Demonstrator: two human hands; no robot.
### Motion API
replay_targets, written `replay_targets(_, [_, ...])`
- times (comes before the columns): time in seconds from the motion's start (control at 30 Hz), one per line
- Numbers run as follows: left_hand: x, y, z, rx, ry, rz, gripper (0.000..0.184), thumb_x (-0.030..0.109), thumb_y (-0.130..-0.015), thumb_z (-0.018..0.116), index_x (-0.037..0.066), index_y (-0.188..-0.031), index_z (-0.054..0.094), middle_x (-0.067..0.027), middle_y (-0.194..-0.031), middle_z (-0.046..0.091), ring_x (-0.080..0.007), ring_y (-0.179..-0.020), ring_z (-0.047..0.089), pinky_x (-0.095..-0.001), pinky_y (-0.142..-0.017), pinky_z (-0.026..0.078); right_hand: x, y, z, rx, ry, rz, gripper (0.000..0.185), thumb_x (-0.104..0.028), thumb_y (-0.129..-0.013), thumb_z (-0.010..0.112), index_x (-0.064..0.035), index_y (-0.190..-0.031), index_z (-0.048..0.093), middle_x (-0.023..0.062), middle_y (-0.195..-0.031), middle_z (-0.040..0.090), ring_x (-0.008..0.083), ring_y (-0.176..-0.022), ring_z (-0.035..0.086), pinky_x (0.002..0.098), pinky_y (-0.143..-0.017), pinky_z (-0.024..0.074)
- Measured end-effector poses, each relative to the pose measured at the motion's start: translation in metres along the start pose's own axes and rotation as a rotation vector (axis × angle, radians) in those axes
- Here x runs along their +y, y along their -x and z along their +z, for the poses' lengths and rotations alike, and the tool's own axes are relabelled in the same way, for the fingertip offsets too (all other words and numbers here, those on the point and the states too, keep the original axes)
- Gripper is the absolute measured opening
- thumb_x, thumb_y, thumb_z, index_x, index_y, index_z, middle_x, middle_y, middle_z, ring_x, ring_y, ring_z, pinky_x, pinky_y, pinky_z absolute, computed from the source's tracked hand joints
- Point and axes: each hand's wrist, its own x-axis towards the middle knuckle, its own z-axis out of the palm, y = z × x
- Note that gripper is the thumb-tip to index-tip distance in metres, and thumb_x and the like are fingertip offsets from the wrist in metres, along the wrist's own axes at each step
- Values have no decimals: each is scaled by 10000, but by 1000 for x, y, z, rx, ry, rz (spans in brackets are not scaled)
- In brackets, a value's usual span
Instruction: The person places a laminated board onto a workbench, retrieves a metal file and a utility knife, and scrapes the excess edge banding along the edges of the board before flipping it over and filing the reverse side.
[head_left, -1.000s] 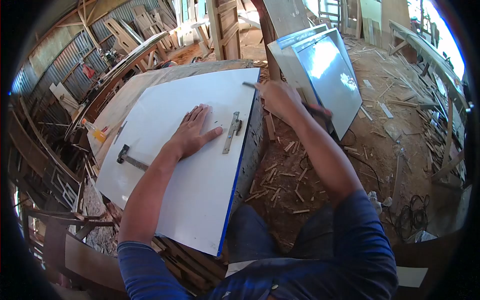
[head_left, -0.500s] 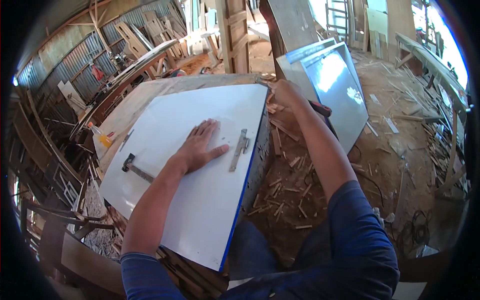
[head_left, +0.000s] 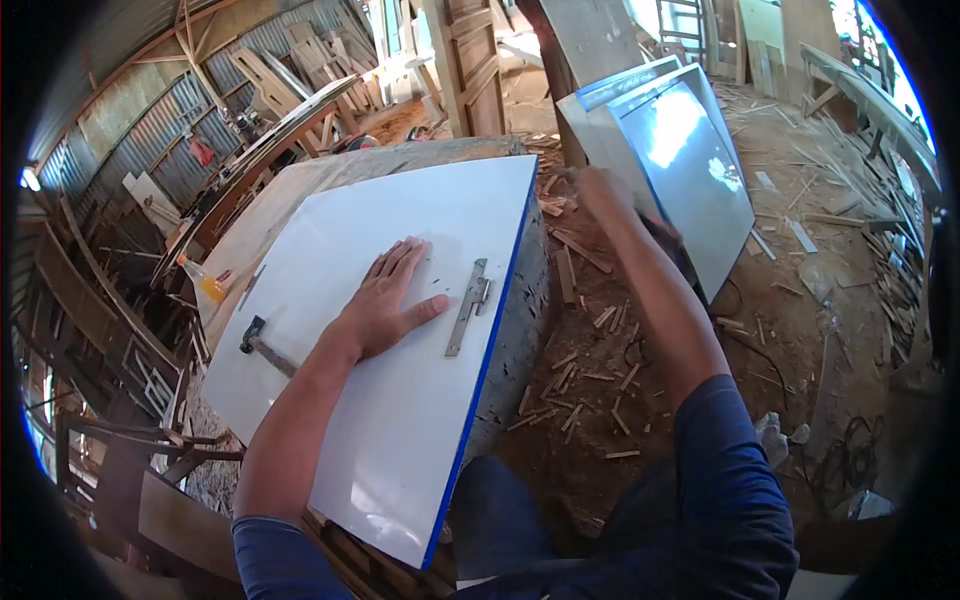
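My left hand (head_left: 388,295) lies flat, fingers stretched, on a white panel (head_left: 400,420) with a blue edge. To its right on the panel rests a metal sliding bolt latch (head_left: 467,308). A hammer (head_left: 266,344) lies to the left, its handle partly hidden by my left forearm. My right hand (head_left: 603,195) is held closed beyond the panel's far right corner. What it grips is hidden. A dark and reddish handle-like thing (head_left: 662,232) shows behind my right forearm; whether my hand holds it I cannot tell.
The panel lies on a wooden workbench (head_left: 300,180). An orange drink bottle (head_left: 205,280) is at the bench's left side. Glossy panels (head_left: 685,160) lean upright beyond my right arm. Wood offcuts (head_left: 575,385) and a cable (head_left: 760,350) litter the ground.
The view has shifted slightly, and my right hand appears a little farther right and lower. My left hand stays flat on the panel.
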Motion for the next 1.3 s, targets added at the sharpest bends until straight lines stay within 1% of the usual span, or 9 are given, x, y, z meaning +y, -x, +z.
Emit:
replay_targets(0.17, [-8, -2, 5, 57, -35, 61, 1061, 687, -989, 625, -37, -1698, 311, -275, -1770, 305, -404, -1679, 222, -493, -1386, 151, 10, -21, 27, 237, -527, -63, 456, -389, -1101, 614, -158, -1481, 713, 257, -1239, 777, 450, -1232, 722, 513, -1044, 568])
replay_targets(0.3, [-8, -3, -6, 87, 54, 54, 1087, 683, -948, 688, -33, -1684, 332, -276, -1750, 334, -424, -1663, 248, -513, -1384, 148, -75, 11, -34, -17, -428, -16, 678, -509, -996, 755, -72, -1507, 669, 253, -1285, 774, 421, -1258, 720, 479, -1088, 548])
replay_targets(0.43, [-12, 1, -11, 114, 109, 32, 1071, 712, -952, 671, 17, -1696, 341, -264, -1764, 314, -413, -1667, 247, -515, -1389, 142, -94, 15, -60, 32, -367, 208, 736, -382, -917, 813, -14, -1523, 614, 266, -1441, 696, 428, -1320, 684, 503, -1104, 539])
replay_targets(0.53, [-10, 0, -13, 137, 140, -10, 942, 653, -1022, 611, 37, -1692, 365, -245, -1768, 328, -399, -1666, 263, -518, -1390, 153, -116, 55, -98, -21, -418, 232, 604, -243, -933, 790, 40, -1444, 638, 273, -1415, 703, 439, -1350, 660, 501, -1115, 531])
replay_targets(0.7, [20, 30, 19, 189, 193, -173, 655, 312, -1072, 582, -19, -1624, 461, -272, -1734, 388, -429, -1646, 314, -589, -1357, 205, -188, 143, -158, -382, -382, 234, 530, -360, -961, 809, 0, -1338, 718, 252, -1278, 764, 411, -1215, 734, 498, -1041, 568])
replay_targets(0.83, [108, 105, -10, -75, 458, -202, 704, 261, -1056, 601, -56, -1645, 384, -252, -1748, 361, -396, -1667, 273, -570, -1369, 190, -233, 180, -161, -507, -334, 116, 440, -380, -945, 814, -19, -1194, 777, 265, -1119, 789, 439, -1103, 757, 500, -963, 587])
replay_targets(0.97, [140, 158, -73, -124, 770, -332, 200, 268, -976, 766, 106, -1077, 821, -158, -1061, 814, -359, -1020, 785, -479, -938, 612, -291, 166, -151, -710, -251, 106, 416, -407, -939, 813, 0, -1005, 766, 249, -1003, 790, 457, -1000, 757, 527, -886, 595])
replay_targets(1.17, [-77, 99, -98, 425, 585, -790, 389, 358, -987, 786, 58, -751, 712, -187, -661, 669, -367, -583, 679, -485, -584, 519, -376, 131, -60, -654, -183, 75, 377, -390, -984, 788, -21, -955, 719, 230, -969, 778, 450, -980, 749, 555, -864, 575])
replay_targets(1.3, [-303, 33, -100, 765, 407, -855, 317, 347, -1059, 660, 55, -982, 757, -172, -969, 779, -377, -956, 753, -492, -864, 580, -430, 100, 2, -487, -141, 11, 348, -366, -1014, 759, -33, -1066, 670, 212, -1067, 733, 461, -1028, 713, 576, -902, 548])
